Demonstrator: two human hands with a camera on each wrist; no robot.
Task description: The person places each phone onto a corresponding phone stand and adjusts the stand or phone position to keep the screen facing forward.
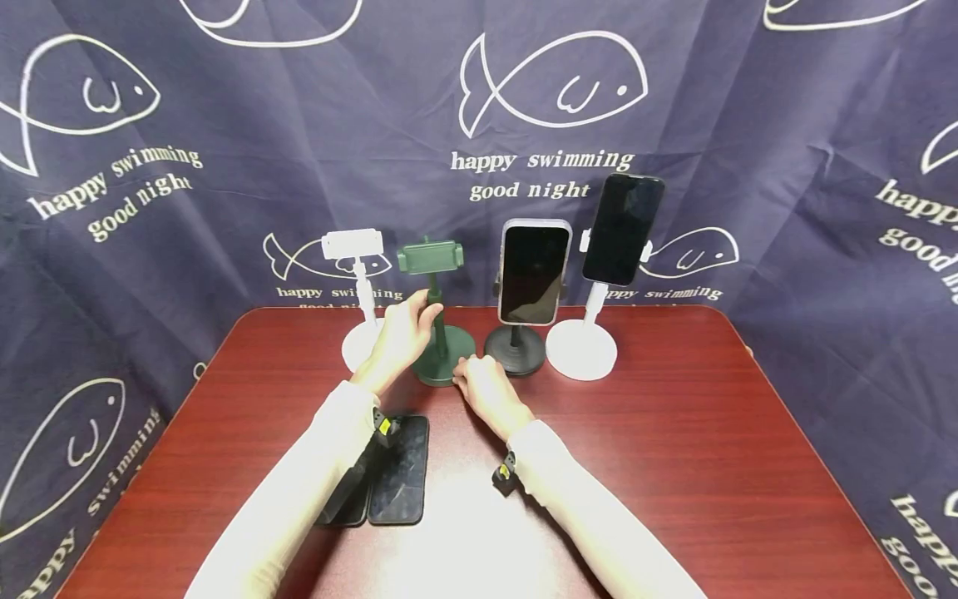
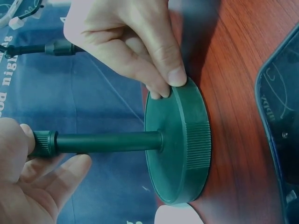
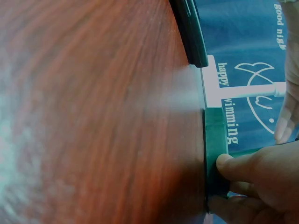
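Observation:
A green phone stand (image 1: 443, 343) with a round base stands upright at the back of the table. My left hand (image 1: 400, 337) grips the ribbed collar (image 2: 44, 143) on its pole, thumb and fingers on either side. On the right edge of the base, my right hand (image 1: 490, 393) pinches the rim between thumb and fingers, as the left wrist view shows. The stand's clamp (image 1: 431, 257) at the top holds nothing. In the right wrist view, the right thumb presses the side of the green base (image 3: 216, 140).
To the left is a white stand (image 1: 353, 245) with a bare clamp. A black stand (image 1: 516, 349) and another white stand (image 1: 581, 349) on the right each carry a phone. Two dark phones, one nearer the middle (image 1: 399, 482), lie flat by my left forearm. Behind hangs a fish-print curtain (image 1: 404, 166).

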